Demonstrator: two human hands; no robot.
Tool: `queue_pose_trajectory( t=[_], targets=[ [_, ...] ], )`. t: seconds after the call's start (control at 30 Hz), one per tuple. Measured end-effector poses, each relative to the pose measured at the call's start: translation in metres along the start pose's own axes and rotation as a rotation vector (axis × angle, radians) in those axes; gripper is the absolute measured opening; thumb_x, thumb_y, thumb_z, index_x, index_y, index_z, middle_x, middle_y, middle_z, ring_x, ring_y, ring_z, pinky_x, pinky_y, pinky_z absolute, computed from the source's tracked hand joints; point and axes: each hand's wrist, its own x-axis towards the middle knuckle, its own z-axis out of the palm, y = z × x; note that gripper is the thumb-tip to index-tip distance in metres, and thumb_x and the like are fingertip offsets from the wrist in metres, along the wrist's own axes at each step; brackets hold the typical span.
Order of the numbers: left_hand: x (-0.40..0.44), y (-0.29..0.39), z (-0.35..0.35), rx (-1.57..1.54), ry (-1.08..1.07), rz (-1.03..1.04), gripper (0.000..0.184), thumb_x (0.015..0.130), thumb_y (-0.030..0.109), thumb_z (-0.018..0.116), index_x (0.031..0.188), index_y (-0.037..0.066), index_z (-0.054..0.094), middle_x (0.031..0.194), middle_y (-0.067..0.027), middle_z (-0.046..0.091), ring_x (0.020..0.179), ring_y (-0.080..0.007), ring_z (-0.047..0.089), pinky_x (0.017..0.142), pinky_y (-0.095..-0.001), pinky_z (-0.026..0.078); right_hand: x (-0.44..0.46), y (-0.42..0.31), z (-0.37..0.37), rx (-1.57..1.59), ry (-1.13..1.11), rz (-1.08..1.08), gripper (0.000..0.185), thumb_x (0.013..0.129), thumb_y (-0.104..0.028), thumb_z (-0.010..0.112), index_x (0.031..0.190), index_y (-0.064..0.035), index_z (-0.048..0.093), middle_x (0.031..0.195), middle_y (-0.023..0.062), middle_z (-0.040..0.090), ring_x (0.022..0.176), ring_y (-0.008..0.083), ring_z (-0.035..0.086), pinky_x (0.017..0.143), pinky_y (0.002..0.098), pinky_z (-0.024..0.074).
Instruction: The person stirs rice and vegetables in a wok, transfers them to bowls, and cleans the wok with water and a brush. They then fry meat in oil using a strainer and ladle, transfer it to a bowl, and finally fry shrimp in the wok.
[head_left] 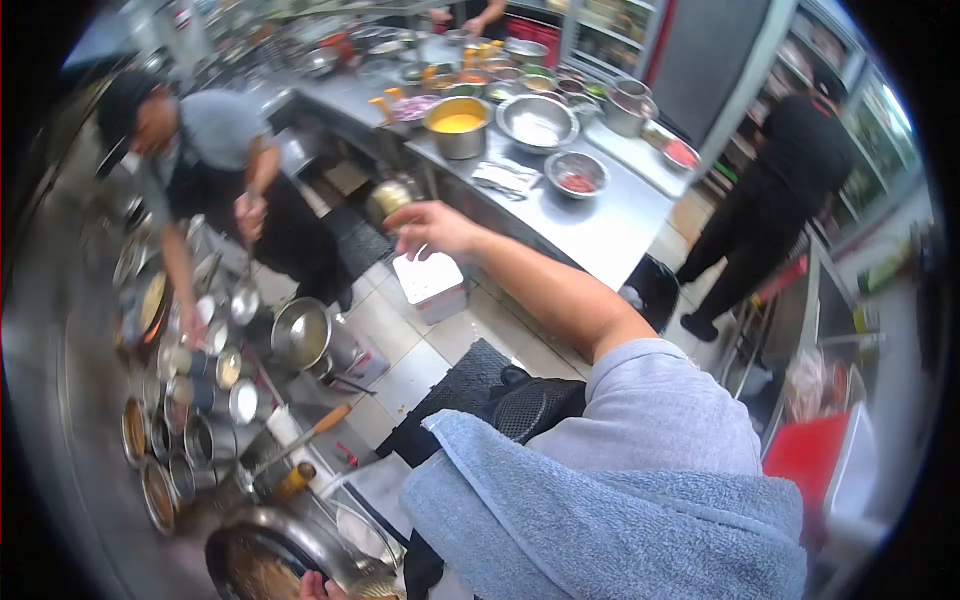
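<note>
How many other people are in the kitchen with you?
3: a bending worker on the left, a black-clad worker on the right, and a partly seen worker at the top, mostly cut off by the picture's edge. More may be hidden.

Head-worn, tilted view looking downward

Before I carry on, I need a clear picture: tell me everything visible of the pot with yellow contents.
The pot is round, deep and silvery, metal by its look. It stands upright and uncovered on the shiny counter, yellow contents high inside, near a wide bowl. Nobody touches it.
</note>
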Motion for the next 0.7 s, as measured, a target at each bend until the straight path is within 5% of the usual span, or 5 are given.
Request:
queue_pose_trajectory(
  t=[0.17,0.3,0.4,0.6,0.7],
  targets=[
    [0.028,0.067,0.080,0.033,-0.026,0.171,0.044,0.092,0.027,0.069,0.122,-0.003,0.057,0.119,-0.0188,0.062,0.108,-0.0298,0.060,0.095,-0.0414,0.046,-0.093,0.060,-0.188,0.244,0.641,0.055,0.024,0.098,-0.011,0.051,0.120,-0.0027,0.057,0.079,0.0095,0.066,0.059,0.0149,0.065,0.049,0.0272,0.0517],
    [0.040,0.091,0.183,-0.078,-0.359,0.066,0.037,0.092,0.013,0.064,0.126,-0.001,0.055,0.117,-0.0165,0.061,0.109,-0.0267,0.058,0.096,-0.0375,0.045,-0.165,0.145,-0.312,0.352,1.142,0.314,0.018,0.096,-0.020,0.056,0.106,-0.0047,0.056,0.080,0.0101,0.065,0.056,0.0175,0.063,0.044,0.0300,0.0495],
    [0.046,0.103,0.236,0.083,-0.647,0.134,0.047,0.089,0.002,0.060,0.135,0.002,0.047,0.131,-0.0156,0.054,0.116,-0.0281,0.054,0.099,-0.0398,0.044,-0.175,0.161,-0.354,0.401,1.238,0.368,0.025,0.097,-0.026,0.057,0.109,-0.0042,0.053,0.084,0.0124,0.064,0.058,0.0197,0.064,0.044,0.0307,0.0494],
    [0.044,0.100,0.307,0.176,-0.811,0.175,0.041,0.086,0.004,0.059,0.127,0.003,0.053,0.120,-0.0107,0.055,0.108,-0.0243,0.057,0.090,-0.0357,0.049,-0.158,0.183,-0.382,0.387,1.059,0.537,0.046,0.096,-0.040,0.060,0.117,-0.0006,0.049,0.107,0.0196,0.061,0.072,0.0258,0.068,0.049,0.0329,0.0515],
    [0.030,0.099,0.301,0.402,-0.842,0.151,0.042,0.085,0.008,0.063,0.126,0.008,0.055,0.121,-0.0121,0.055,0.109,-0.0266,0.059,0.090,-0.0371,0.050,-0.154,0.205,-0.376,0.317,1.035,0.374,0.037,0.092,-0.028,0.062,0.117,-0.0005,0.061,0.112,0.0132,0.064,0.081,0.0268,0.068,0.061,0.0353,0.0570]
  ],
)
